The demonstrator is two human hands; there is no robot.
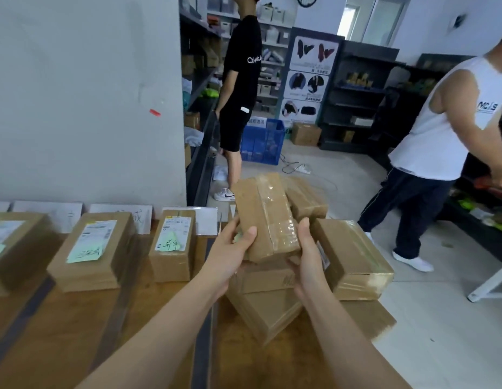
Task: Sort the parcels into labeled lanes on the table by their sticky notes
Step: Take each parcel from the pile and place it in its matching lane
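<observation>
The table [61, 332] fills my lower frame; a pile [269, 307] sits lower centre-right, three sorted boxes [86, 272] at left-centre. At centre, above the pile, is the taped parcel [265, 217]; my left hand [230, 256] and right hand [308, 262] both clasp its near end. Green notes [84, 252] top the sorted boxes.

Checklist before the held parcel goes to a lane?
1. Grip: left hand and right hand both hold the held parcel: ok.
2. Sticky note read: only a green edge shows by the left thumb: cannot tell.
3. Lane cards legible: mostly hidden behind the sorted parcels: not ok.
4. Held parcel off the pile: appears lifted: ok.
</observation>
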